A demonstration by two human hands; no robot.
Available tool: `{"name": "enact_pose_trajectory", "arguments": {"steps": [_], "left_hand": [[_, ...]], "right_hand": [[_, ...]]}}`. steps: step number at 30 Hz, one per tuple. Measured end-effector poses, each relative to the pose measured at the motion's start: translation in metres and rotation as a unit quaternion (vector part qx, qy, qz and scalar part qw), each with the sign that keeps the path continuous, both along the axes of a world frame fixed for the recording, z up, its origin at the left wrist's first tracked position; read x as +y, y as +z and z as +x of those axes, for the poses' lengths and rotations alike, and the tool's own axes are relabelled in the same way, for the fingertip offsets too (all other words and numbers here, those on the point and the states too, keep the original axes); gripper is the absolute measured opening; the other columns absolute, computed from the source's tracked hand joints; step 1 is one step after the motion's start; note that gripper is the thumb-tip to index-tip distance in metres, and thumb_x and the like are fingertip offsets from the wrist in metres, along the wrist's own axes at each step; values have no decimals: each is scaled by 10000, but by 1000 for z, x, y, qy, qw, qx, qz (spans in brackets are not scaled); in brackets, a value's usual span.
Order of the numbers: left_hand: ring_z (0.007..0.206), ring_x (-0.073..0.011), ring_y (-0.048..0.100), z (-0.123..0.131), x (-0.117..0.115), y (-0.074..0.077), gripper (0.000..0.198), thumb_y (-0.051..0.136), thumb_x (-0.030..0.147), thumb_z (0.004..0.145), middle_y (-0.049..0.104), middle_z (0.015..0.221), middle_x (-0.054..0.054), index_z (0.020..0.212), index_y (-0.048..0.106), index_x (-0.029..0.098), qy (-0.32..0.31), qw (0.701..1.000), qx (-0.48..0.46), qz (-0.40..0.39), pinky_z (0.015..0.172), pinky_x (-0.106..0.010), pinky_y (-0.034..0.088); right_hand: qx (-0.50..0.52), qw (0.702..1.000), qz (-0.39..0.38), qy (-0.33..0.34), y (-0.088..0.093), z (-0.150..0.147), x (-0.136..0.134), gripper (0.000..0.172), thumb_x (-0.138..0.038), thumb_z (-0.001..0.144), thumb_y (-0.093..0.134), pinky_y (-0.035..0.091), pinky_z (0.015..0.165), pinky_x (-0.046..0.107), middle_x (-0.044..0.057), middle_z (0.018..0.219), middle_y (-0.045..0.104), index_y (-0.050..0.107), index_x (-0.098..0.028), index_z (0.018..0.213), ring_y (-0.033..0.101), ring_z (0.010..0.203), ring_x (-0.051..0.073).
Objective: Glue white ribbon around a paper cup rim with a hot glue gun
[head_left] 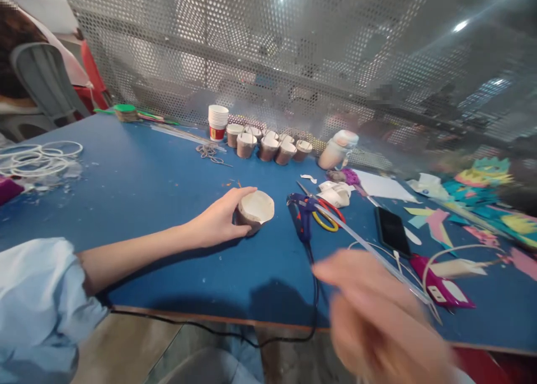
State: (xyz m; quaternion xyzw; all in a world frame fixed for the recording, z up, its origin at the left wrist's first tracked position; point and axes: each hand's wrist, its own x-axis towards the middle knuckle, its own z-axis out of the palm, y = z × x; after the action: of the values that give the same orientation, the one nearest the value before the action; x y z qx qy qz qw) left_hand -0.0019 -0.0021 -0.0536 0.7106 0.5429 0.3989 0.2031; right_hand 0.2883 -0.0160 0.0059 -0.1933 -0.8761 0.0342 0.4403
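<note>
My left hand (224,219) is wrapped round a paper cup (257,207) with a white inside and a brown covering. The cup sits on the blue table, its opening tilted a little towards me. In the right foreground hovers my right hand (377,311), smeared by motion; its fingers look bent, but whether they hold anything is unclear. Between the hands lies a dark blue glue gun (304,213) with a long clear glue stick (356,235) out of its back. Scissors (327,215) with red and yellow handles lie beside it.
Several brown cups (268,147) and a stack of paper cups (217,121) line the back. A bottle (338,149), phone (392,231), magenta case (444,286) and paper scraps (438,224) lie rightward. Coiled cord (37,159) lies left. A black cable (201,327) hangs at the front edge.
</note>
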Motion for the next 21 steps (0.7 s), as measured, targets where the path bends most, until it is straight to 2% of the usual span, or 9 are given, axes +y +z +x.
{"name": "enact_pose_trajectory", "arguments": {"steps": [3,6,10,14,18,21], "left_hand": [[1245,-282,517,-10,1,-7,693,685,246,729,522,1368,-129,1366,416,214,14,1000,-20,16,1036,-458,433],[1206,-267,544,-18,-1,-13,653,683,269,756,517,1356,-134,1354,425,222,6,999,-43,29,981,-441,485],[1315,-286,446,-21,-6,-13,603,679,252,776,446,1383,-145,1331,442,249,4,996,-22,83,1029,-486,456],[1346,-297,412,-16,-13,-8,434,640,207,820,393,1428,-174,1237,521,229,-5,984,44,171,1056,-511,429],[1292,-287,473,-9,-18,-7,237,579,122,846,503,1338,-157,1064,603,214,4,964,89,249,1034,-497,450],[1198,-261,542,-6,-20,-9,179,557,85,855,577,1206,-147,989,616,188,9,951,115,287,999,-452,478]], "right_hand": [[-36,998,36,30,-16,-68,35,450,-70,861,533,550,854,459,106,1096,672,544,-229,1282,645,985,256],[-52,995,58,57,-31,-104,61,376,-74,865,511,541,876,461,143,1146,642,553,-177,1224,609,1049,260],[-59,995,54,54,-47,-108,74,343,-69,848,538,516,914,468,144,1159,650,575,-167,1174,583,1086,264],[-60,995,65,55,-54,-103,74,311,-77,857,545,505,891,449,109,1111,686,608,-197,1138,605,1064,251],[-59,994,80,48,-56,-104,71,245,-92,874,561,503,815,408,66,1014,718,646,-226,1059,632,961,227],[-54,993,100,41,-57,-105,70,208,-87,869,582,497,768,387,52,938,720,658,-230,999,631,880,216]]}}
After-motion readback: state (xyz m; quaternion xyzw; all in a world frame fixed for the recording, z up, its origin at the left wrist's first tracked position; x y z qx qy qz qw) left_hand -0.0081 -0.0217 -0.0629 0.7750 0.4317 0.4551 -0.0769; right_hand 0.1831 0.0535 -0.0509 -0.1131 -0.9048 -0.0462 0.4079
